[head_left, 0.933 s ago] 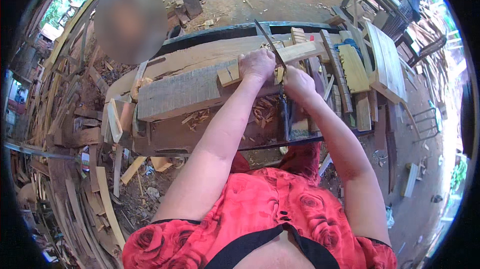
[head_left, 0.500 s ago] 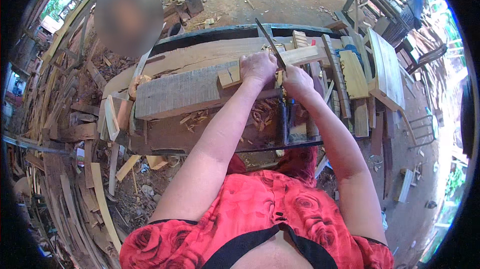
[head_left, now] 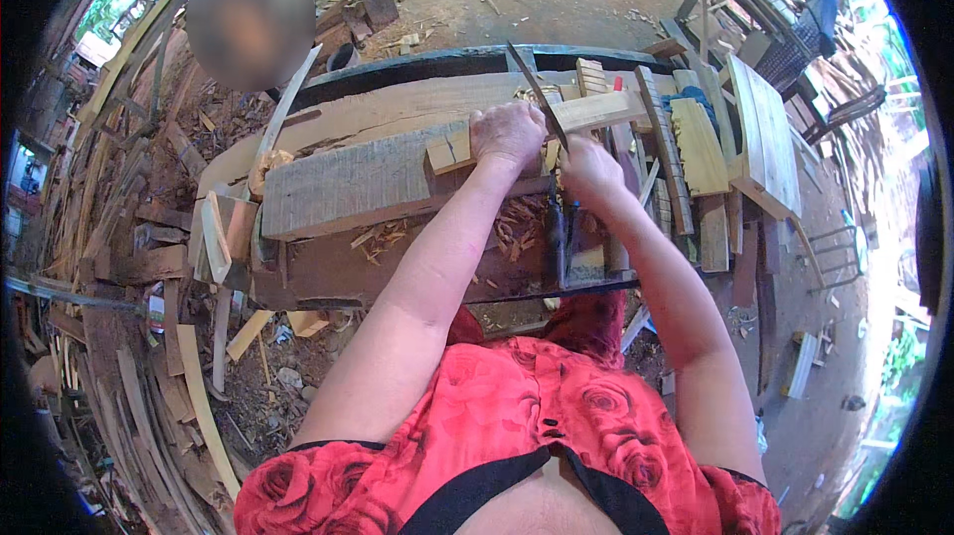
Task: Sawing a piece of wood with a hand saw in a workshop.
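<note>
My right hand [head_left: 592, 171] is closed round the near end of a saw [head_left: 538, 90] with a thin, dark, straight blade. The blade slants away from me to the far left and crosses a pale wooden batten [head_left: 601, 112]. My left hand [head_left: 508, 134] presses down closed on that batten, just left of the blade. The batten's left end [head_left: 450, 151] shows past my wrist, resting on a thick grey timber beam [head_left: 343, 185]. My fingers hide the saw's handle and the batten's middle.
The workbench's dark far rail [head_left: 427, 66] runs behind the beam. Wood shavings [head_left: 517, 227] lie in front of it. Battens and a pale board [head_left: 701, 146] crowd the right side. A person with a blurred head [head_left: 250, 23] is at far left; another person [head_left: 817, 0] stands far right.
My right hand and the saw have come slightly nearer to me. My left hand keeps its hold on the batten. The whole view has shifted a little.
</note>
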A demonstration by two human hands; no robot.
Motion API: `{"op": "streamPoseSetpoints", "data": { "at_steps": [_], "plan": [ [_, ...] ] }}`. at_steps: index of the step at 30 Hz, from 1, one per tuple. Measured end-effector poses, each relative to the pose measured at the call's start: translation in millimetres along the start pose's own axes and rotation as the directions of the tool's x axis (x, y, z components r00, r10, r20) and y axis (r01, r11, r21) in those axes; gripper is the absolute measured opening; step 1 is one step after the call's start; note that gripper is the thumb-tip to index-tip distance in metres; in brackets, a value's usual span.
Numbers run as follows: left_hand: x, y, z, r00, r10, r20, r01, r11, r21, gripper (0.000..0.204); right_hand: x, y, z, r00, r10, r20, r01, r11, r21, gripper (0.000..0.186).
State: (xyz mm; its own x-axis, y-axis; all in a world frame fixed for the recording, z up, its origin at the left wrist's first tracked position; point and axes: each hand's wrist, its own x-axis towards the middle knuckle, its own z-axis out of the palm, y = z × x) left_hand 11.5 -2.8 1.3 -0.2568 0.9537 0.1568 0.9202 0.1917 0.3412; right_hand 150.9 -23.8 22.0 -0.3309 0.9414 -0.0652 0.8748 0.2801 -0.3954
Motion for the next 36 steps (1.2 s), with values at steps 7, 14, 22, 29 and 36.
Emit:
{"op": "streamPoseSetpoints", "data": {
  "at_steps": [7, 14, 22, 29, 36],
  "plan": [
    [-5, -2, -9, 0.999, 0.021, 0.033, -0.021, 1.0, 0.007, 0.04, -54, 13, 1, 1.0, -0.001, -0.007, 0.001, 0.999, -0.034, 0.023],
    [0, -1, -7, 0.997, -0.008, 0.079, 0.01, 1.0, -0.028, 0.04, -5, 13, 15, 0.988, -0.096, -0.124, 0.1, 0.995, 0.025, 0.023],
    [-2, -6, -6, 0.999, 0.032, 0.012, -0.031, 0.999, -0.013, 0.039, -15, 8, 8, 0.999, -0.001, -0.046, 0.001, 1.0, 0.004, 0.029],
    [-5, -7, -8, 1.0, -0.007, 0.03, 0.009, 0.999, -0.045, 0.037, -29, 20, 17, 1.0, 0.009, 0.0, -0.009, 0.999, -0.037, 0.03],
    [-2, -2, -9, 0.999, 0.021, 0.037, -0.019, 0.998, -0.057, 0.037, 1, 17, 15, 1.0, 0.011, -0.018, -0.011, 1.0, 0.002, 0.028]
  ]
}}
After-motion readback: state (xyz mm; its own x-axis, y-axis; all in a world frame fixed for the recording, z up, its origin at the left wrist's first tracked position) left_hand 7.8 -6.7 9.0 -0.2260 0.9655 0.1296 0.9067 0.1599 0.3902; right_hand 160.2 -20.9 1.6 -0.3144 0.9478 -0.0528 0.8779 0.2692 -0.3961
